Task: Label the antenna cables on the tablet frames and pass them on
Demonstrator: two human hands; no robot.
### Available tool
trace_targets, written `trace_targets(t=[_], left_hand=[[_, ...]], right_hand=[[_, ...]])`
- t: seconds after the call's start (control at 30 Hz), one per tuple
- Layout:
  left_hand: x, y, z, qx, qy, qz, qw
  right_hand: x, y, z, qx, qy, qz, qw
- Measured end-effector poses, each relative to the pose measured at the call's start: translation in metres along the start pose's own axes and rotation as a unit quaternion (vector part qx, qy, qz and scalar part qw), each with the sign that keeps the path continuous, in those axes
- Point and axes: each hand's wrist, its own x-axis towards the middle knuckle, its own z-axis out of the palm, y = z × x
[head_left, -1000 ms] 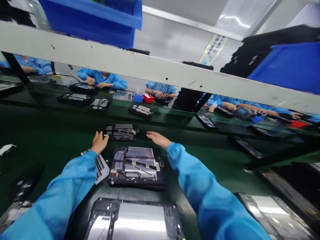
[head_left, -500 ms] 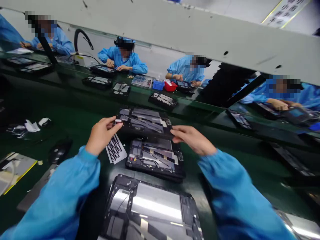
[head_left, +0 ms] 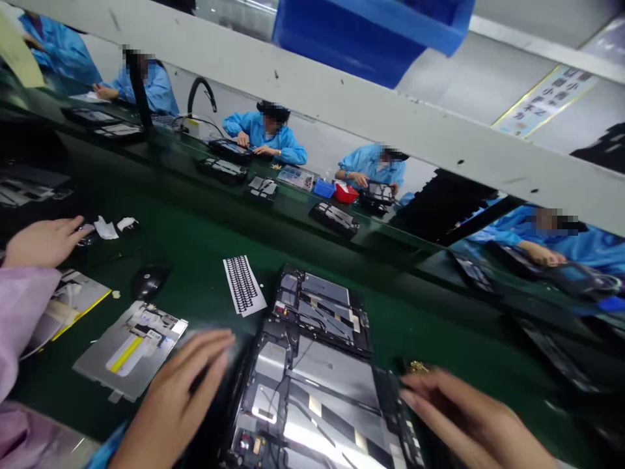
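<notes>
An opened tablet chassis (head_left: 317, 397) with a silver plate and black strips lies close in front of me on the green belt. My left hand (head_left: 180, 397), a little blurred, has its fingers stretched out along the chassis's left edge. My right hand (head_left: 469, 423) reaches in from the right with its fingers stretched out, the tips at the chassis's right edge. A second opened tablet (head_left: 322, 312) lies just behind the first, partly overlapped by it. A white sheet of black stickers (head_left: 244, 284) lies to its left.
A metal plate with a yellow stripe (head_left: 129, 348) and a black mouse (head_left: 149, 280) lie at the left. A co-worker's hand (head_left: 43, 241) in a pink sleeve rests at the far left. Several people in blue work across the belt (head_left: 205, 241). A blue bin (head_left: 371, 32) sits overhead.
My hands lifted the far tablet and drew back towards me; they now flank the nearest chassis. The view swung left, and a co-worker's hand has come into sight.
</notes>
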Motion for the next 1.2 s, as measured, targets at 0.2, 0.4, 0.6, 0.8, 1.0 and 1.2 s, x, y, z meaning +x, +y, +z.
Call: trace_targets(t=[0.2,0.4,0.6,0.8,1.0,1.2], left_hand=[[0.079,-0.071,0.076,0.026,-0.082,-0.014,0.996],[0.078,-0.11,0.107,0.055,-0.111,-0.036,0.992],[0.079,-0.108,0.106,0.06,-0.111,-0.038,0.991],[0.083,-0.108,0.108,0.063,-0.116,-0.043,0.99],[0.089,-0.113,0.111,0.045,-0.118,-0.032,0.992],[0.096,-0.098,0.095,-0.002,-0.035,-0.01,0.999]], right_hand=[[0.179,-0.106,0.071,-0.191,-0.233,-0.364,0.881],[0.254,-0.119,0.174,-0.292,-0.32,-0.397,0.809],[0.254,-0.109,0.193,-0.338,-0.332,-0.397,0.786],[0.26,-0.124,0.185,-0.31,-0.328,-0.384,0.806],[0.216,-0.131,0.073,-0.169,-0.177,-0.324,0.914],[0.029,-0.106,0.019,0.069,-0.098,-0.227,0.967]])
